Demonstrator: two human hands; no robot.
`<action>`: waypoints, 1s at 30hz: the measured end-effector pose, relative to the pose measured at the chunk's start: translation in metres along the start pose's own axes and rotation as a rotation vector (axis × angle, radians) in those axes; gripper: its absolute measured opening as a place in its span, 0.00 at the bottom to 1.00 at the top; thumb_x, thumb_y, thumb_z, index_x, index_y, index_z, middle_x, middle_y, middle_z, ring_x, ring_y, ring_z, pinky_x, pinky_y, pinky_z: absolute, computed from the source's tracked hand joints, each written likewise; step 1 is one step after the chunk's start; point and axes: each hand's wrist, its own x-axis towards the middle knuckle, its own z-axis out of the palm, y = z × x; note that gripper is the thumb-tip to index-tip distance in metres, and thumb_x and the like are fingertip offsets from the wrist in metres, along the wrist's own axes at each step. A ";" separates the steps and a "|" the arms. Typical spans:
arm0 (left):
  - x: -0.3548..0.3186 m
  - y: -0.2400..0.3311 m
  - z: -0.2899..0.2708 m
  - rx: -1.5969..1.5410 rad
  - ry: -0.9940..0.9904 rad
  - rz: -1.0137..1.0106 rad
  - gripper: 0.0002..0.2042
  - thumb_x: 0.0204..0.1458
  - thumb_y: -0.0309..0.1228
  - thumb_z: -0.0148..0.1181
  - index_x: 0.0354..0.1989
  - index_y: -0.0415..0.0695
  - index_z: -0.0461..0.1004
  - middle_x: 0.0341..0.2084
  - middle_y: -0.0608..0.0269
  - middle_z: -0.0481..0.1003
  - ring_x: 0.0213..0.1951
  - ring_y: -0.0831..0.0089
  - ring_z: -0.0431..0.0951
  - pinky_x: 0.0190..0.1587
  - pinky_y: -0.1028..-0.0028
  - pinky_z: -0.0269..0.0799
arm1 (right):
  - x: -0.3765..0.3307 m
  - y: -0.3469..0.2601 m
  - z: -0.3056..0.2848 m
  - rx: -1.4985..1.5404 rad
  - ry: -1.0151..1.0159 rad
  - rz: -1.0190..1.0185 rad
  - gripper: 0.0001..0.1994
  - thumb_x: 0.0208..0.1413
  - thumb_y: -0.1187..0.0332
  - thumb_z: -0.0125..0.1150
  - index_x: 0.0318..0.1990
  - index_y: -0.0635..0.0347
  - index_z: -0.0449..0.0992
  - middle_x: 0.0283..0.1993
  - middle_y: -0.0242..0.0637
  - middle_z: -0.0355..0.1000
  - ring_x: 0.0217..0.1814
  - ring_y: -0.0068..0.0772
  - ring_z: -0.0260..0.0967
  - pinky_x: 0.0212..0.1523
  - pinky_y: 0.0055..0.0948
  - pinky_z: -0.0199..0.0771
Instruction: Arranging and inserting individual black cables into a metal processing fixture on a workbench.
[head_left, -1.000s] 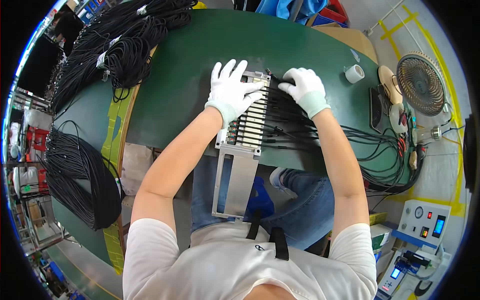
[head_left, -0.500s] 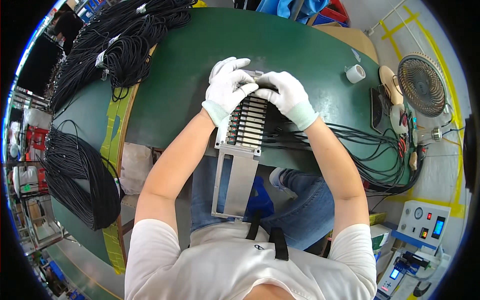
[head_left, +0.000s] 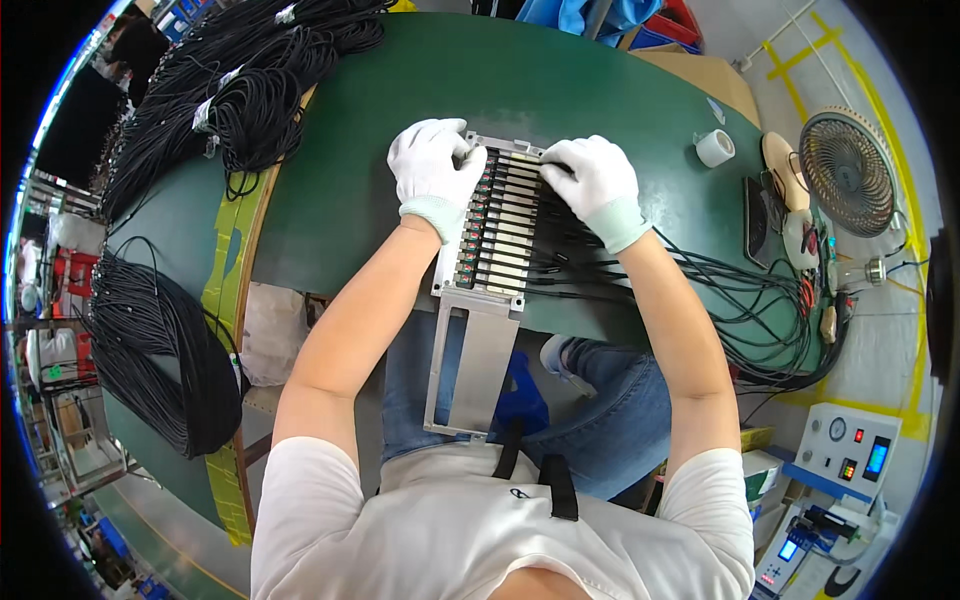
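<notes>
A metal fixture plate with a row of black cable connectors in slots lies at the near edge of the green table. My left hand, in a white glove, rests on the fixture's far left corner. My right hand, also gloved, presses its fingertips on a connector at the far end of the row. Black cables run from the connectors off to the right.
Bundles of black cable lie at the table's far left and hang at the left. A tape roll, a fan and small tools sit to the right. A control box stands lower right.
My right hand slid left from the cables onto the far end of the connector row. My left hand shifted slightly up and left to the fixture's corner.
</notes>
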 end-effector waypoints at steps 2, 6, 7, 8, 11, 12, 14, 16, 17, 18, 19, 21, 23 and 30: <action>0.000 -0.005 0.002 -0.068 -0.025 -0.058 0.07 0.49 0.38 0.67 0.29 0.49 0.80 0.38 0.66 0.82 0.49 0.60 0.77 0.58 0.59 0.65 | 0.001 0.004 -0.004 0.027 0.055 0.035 0.06 0.54 0.62 0.64 0.33 0.51 0.81 0.29 0.34 0.77 0.37 0.41 0.74 0.41 0.39 0.73; 0.002 -0.010 -0.002 -0.191 -0.099 -0.181 0.08 0.55 0.38 0.62 0.37 0.50 0.81 0.36 0.62 0.82 0.45 0.59 0.79 0.57 0.60 0.66 | -0.001 0.008 -0.009 0.016 0.019 0.057 0.06 0.55 0.63 0.62 0.33 0.51 0.81 0.29 0.34 0.77 0.37 0.42 0.74 0.41 0.39 0.73; 0.002 -0.010 -0.002 -0.192 -0.100 -0.180 0.08 0.55 0.38 0.62 0.37 0.50 0.81 0.36 0.62 0.82 0.45 0.59 0.79 0.57 0.60 0.66 | -0.001 0.009 -0.010 0.015 0.019 0.057 0.06 0.55 0.63 0.62 0.33 0.51 0.81 0.29 0.34 0.77 0.37 0.42 0.74 0.41 0.39 0.73; 0.002 -0.010 -0.003 -0.194 -0.096 -0.162 0.07 0.56 0.37 0.61 0.37 0.50 0.81 0.35 0.62 0.82 0.44 0.59 0.79 0.56 0.60 0.66 | -0.001 0.011 -0.012 0.002 0.014 0.057 0.06 0.55 0.63 0.62 0.33 0.51 0.81 0.30 0.34 0.77 0.37 0.42 0.74 0.41 0.40 0.73; 0.002 -0.009 -0.002 -0.182 -0.106 -0.138 0.07 0.57 0.36 0.60 0.37 0.50 0.81 0.34 0.63 0.82 0.42 0.58 0.79 0.55 0.60 0.66 | -0.002 0.015 -0.015 -0.015 0.009 0.068 0.06 0.55 0.63 0.62 0.33 0.52 0.81 0.30 0.35 0.77 0.37 0.42 0.74 0.41 0.40 0.73; 0.002 -0.009 -0.002 -0.168 -0.118 -0.134 0.07 0.57 0.36 0.59 0.37 0.50 0.81 0.34 0.63 0.82 0.41 0.58 0.78 0.55 0.60 0.66 | -0.002 0.015 -0.015 -0.019 0.007 0.077 0.06 0.55 0.63 0.62 0.33 0.52 0.81 0.30 0.35 0.77 0.38 0.42 0.74 0.41 0.40 0.73; 0.002 -0.011 -0.001 -0.163 -0.113 -0.127 0.07 0.57 0.36 0.59 0.37 0.50 0.81 0.34 0.63 0.82 0.41 0.58 0.78 0.55 0.60 0.66 | -0.001 0.014 -0.014 -0.018 0.012 0.076 0.06 0.54 0.63 0.62 0.33 0.51 0.81 0.30 0.35 0.77 0.37 0.42 0.74 0.41 0.39 0.74; 0.002 -0.011 -0.001 -0.161 -0.108 -0.120 0.07 0.57 0.36 0.59 0.37 0.50 0.81 0.34 0.63 0.82 0.41 0.58 0.79 0.55 0.61 0.66 | -0.001 0.014 -0.013 -0.018 0.016 0.077 0.06 0.54 0.63 0.62 0.33 0.51 0.81 0.30 0.35 0.78 0.37 0.42 0.74 0.41 0.39 0.74; 0.002 -0.011 -0.001 -0.170 -0.112 -0.122 0.07 0.58 0.36 0.58 0.37 0.51 0.81 0.34 0.62 0.82 0.41 0.59 0.79 0.55 0.61 0.66 | -0.001 0.015 -0.013 0.003 0.045 0.067 0.05 0.54 0.63 0.62 0.33 0.51 0.81 0.30 0.35 0.78 0.37 0.42 0.74 0.41 0.39 0.74; 0.002 -0.010 -0.001 -0.179 -0.116 -0.124 0.07 0.58 0.36 0.58 0.37 0.51 0.81 0.34 0.62 0.82 0.41 0.59 0.79 0.55 0.61 0.66 | -0.002 0.015 -0.014 0.023 0.073 0.057 0.05 0.54 0.63 0.62 0.33 0.51 0.80 0.30 0.35 0.78 0.37 0.42 0.74 0.41 0.39 0.74; 0.002 -0.011 0.000 -0.178 -0.116 -0.124 0.07 0.58 0.36 0.58 0.37 0.51 0.81 0.34 0.62 0.82 0.41 0.59 0.79 0.55 0.61 0.66 | -0.001 0.014 -0.014 0.024 0.073 0.057 0.05 0.54 0.63 0.62 0.33 0.51 0.80 0.30 0.35 0.78 0.37 0.42 0.74 0.41 0.39 0.74; 0.001 -0.014 0.002 -0.152 -0.096 -0.102 0.07 0.58 0.36 0.57 0.37 0.51 0.81 0.35 0.62 0.83 0.41 0.59 0.79 0.55 0.61 0.66 | 0.000 0.011 -0.017 0.028 0.090 0.050 0.05 0.54 0.63 0.63 0.33 0.51 0.80 0.30 0.35 0.77 0.36 0.41 0.74 0.40 0.38 0.74; 0.001 -0.013 0.001 -0.147 -0.105 -0.104 0.07 0.58 0.36 0.57 0.37 0.51 0.81 0.35 0.62 0.83 0.41 0.59 0.79 0.55 0.61 0.66 | -0.001 0.011 -0.014 0.024 0.079 0.044 0.05 0.54 0.63 0.63 0.33 0.51 0.80 0.30 0.34 0.77 0.36 0.41 0.74 0.40 0.38 0.73; 0.002 -0.012 -0.003 -0.211 -0.227 -0.164 0.10 0.58 0.39 0.57 0.42 0.54 0.82 0.44 0.60 0.81 0.50 0.59 0.76 0.61 0.60 0.62 | -0.002 0.008 -0.011 0.008 0.063 0.029 0.05 0.54 0.64 0.63 0.32 0.51 0.80 0.29 0.34 0.76 0.36 0.41 0.73 0.39 0.38 0.73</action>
